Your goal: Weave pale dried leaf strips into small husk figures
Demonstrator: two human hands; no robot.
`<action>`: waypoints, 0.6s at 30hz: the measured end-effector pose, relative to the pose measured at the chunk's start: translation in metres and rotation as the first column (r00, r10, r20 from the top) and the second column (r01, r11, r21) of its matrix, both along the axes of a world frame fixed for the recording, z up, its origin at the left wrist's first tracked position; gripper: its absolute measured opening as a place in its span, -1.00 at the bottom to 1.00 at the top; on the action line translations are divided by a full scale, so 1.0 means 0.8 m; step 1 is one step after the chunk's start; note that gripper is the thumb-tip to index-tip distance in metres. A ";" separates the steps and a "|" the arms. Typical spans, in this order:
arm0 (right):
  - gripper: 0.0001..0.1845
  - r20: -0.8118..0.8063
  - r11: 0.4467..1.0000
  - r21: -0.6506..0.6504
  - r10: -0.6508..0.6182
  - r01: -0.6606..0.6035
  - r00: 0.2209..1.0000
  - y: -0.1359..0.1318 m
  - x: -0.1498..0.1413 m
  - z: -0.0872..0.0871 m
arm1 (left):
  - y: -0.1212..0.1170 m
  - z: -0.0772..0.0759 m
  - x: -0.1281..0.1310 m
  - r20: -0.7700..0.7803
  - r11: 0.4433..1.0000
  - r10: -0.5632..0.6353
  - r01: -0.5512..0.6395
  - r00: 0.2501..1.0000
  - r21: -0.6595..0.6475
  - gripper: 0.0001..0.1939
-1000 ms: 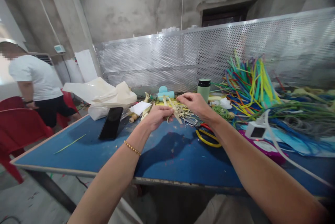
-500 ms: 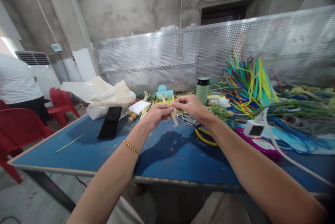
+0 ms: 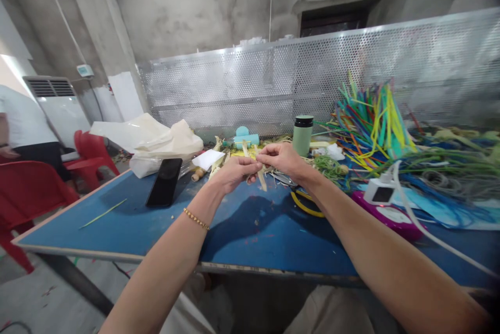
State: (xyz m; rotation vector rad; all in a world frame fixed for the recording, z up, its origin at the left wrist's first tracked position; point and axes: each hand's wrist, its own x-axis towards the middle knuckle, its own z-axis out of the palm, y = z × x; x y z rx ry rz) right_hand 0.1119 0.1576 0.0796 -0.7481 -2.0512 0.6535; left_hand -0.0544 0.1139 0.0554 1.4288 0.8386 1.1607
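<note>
My left hand (image 3: 233,173) and my right hand (image 3: 281,159) meet over the blue table (image 3: 164,224), fingers pinched together on pale straw-coloured strips (image 3: 261,178). One strip end hangs down between the hands. A loose pile of the same pale strips (image 3: 250,152) lies just behind them. A gold bead bracelet (image 3: 196,219) is on my left wrist.
A black phone (image 3: 164,182) lies to the left, a white plastic bag (image 3: 152,141) behind it. A green flask (image 3: 303,135), yellow-handled scissors (image 3: 307,203), a bundle of coloured strips (image 3: 371,120) and a white charger on a purple device (image 3: 385,203) sit right. Red chairs (image 3: 27,188) and a person stand far left.
My right hand came in from the strip pile to meet the left, and both now pinch the strips. The person at the left has moved further out of view.
</note>
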 end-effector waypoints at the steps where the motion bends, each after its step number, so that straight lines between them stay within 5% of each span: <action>1: -0.69 0.016 0.999 0.034 -0.022 0.022 1.000 0.001 0.000 0.000 | 0.000 0.000 0.000 0.005 1.000 0.004 -0.004 1.000 -0.013 -0.79; 3: -0.65 0.021 0.982 0.143 -0.127 0.123 0.992 0.004 0.001 0.001 | 0.000 0.001 0.001 0.041 0.999 0.032 -0.031 0.999 -0.043 -0.81; 6: -0.67 -0.026 0.880 0.339 -0.345 0.333 0.938 0.010 0.003 0.002 | 0.005 0.002 0.000 0.149 0.989 0.133 -0.122 0.980 -0.083 -0.82; 9: -0.69 -0.029 0.807 0.430 -0.436 0.405 0.899 0.013 0.004 0.001 | 0.011 0.001 -0.002 0.264 0.967 0.249 -0.225 0.932 -0.116 -0.81; 15: -0.65 0.149 0.948 0.252 -0.238 0.196 0.960 0.000 -0.006 -0.003 | 0.018 -0.003 -0.004 0.315 0.950 0.309 -0.307 0.897 -0.059 -0.72; 18: -0.70 0.120 0.975 0.178 -0.154 0.132 0.981 -0.001 -0.008 -0.005 | 0.018 -0.003 -0.005 0.282 0.958 0.279 -0.285 0.918 -0.019 -0.69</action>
